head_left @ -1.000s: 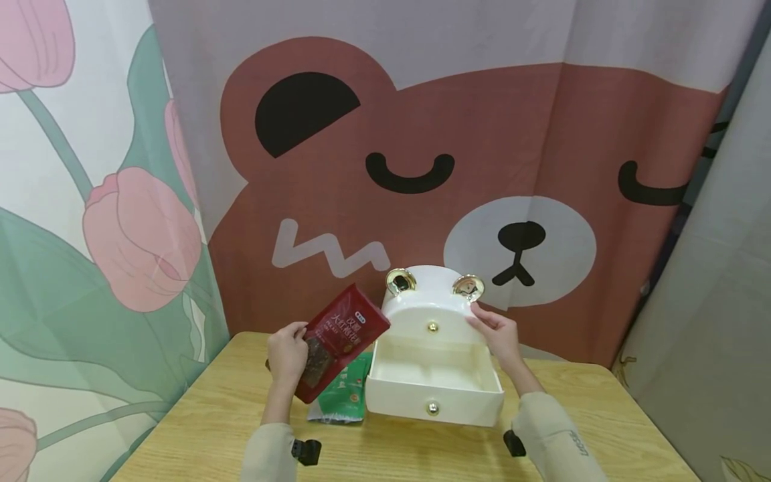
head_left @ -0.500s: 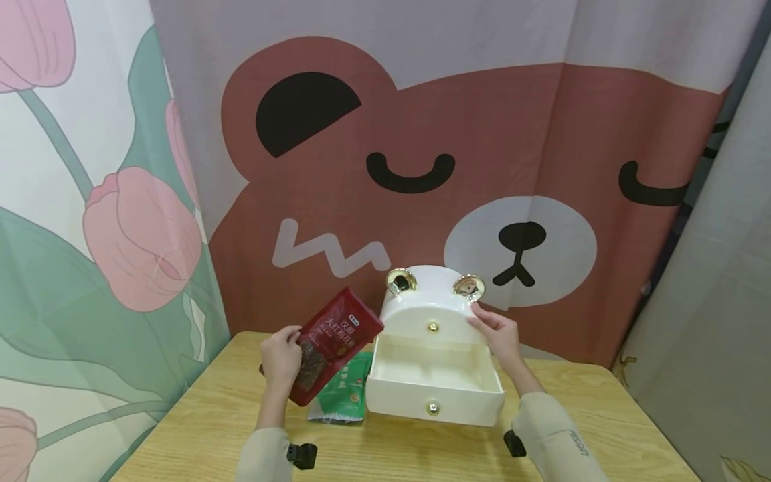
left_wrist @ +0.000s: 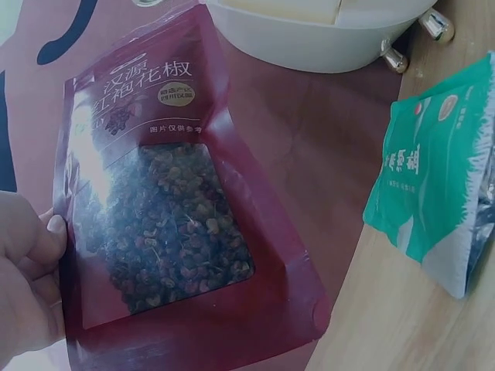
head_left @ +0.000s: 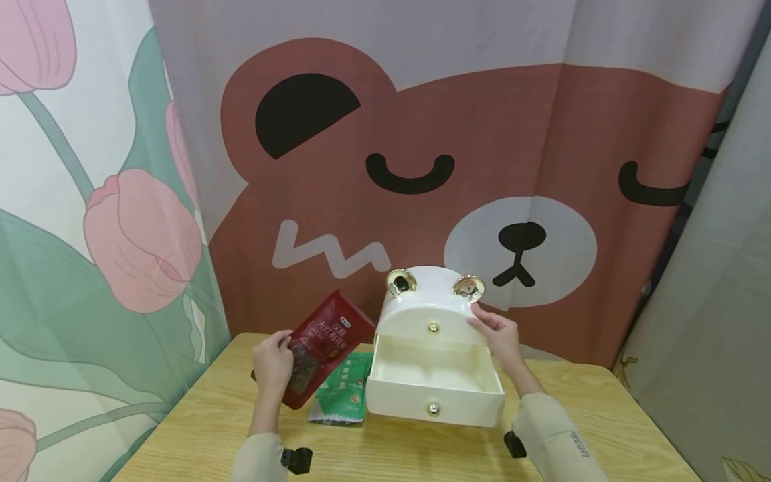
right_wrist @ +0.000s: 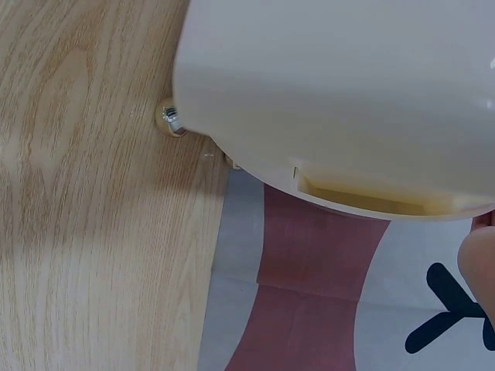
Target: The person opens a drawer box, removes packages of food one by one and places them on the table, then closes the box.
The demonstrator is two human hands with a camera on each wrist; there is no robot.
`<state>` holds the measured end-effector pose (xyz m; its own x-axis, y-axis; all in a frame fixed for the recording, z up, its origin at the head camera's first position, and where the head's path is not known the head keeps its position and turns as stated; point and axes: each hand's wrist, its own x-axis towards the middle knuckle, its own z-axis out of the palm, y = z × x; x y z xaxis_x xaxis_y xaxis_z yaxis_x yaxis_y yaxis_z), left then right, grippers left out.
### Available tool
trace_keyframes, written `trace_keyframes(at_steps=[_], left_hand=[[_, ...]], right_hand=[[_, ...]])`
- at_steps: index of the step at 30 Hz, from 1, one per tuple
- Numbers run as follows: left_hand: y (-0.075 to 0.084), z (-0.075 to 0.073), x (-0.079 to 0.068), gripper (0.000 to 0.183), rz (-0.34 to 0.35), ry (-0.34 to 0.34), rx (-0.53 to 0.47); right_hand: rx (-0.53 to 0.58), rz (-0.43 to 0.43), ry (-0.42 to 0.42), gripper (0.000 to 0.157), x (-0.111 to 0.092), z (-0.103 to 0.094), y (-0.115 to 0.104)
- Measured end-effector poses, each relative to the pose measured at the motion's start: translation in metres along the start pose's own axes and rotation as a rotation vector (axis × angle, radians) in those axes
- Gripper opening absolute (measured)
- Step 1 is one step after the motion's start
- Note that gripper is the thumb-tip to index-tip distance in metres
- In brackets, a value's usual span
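Observation:
My left hand (head_left: 274,363) grips the left edge of a red bag of Sichuan peppercorns (head_left: 325,341), holding it tilted above the table. Dark peppercorns show through its clear window in the left wrist view. Behind and below it lies a green packet (head_left: 343,395), partly covered by the bag. To the right stands a white drawer box (head_left: 435,294) with gold ear-like trims and gold knobs. Its lower drawer (head_left: 434,410) is pulled out and bare inside. My right hand (head_left: 500,335) rests on the box's upper right side, its fingers fairly straight.
All this stands on a wooden table (head_left: 199,428). A curtain with a brown bear print (head_left: 482,147) hangs behind it, and a tulip-print curtain (head_left: 102,268) hangs on the left. Short gold feet (right_wrist: 170,117) carry the box in the right wrist view.
My left hand has moved left and slightly down with the peppercorn bag, away from the box, baring more of the green packet. My right hand, the box and its drawer have stayed put.

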<state>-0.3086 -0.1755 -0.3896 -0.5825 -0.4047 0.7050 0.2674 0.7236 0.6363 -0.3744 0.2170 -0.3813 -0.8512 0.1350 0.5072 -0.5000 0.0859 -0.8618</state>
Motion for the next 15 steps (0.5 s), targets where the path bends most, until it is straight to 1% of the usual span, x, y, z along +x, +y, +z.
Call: trace_keyframes(at_steps=[5,8,15], left_hand=[[-0.005,-0.001,0.000,0.010,-0.025,-0.010,0.014],[-0.009,-0.001,0.000,0.011,-0.040,-0.015,0.012],[-0.017,-0.001,-0.002,0.012,-0.095,-0.032,0.038]], right_hand=[[0.001,-0.033,0.000,0.039,0.001,0.000,0.001],[-0.004,-0.035,-0.001,0.038,0.002,0.000,0.003],[0.008,0.004,-0.003,0.041,0.001,0.001,0.001]])
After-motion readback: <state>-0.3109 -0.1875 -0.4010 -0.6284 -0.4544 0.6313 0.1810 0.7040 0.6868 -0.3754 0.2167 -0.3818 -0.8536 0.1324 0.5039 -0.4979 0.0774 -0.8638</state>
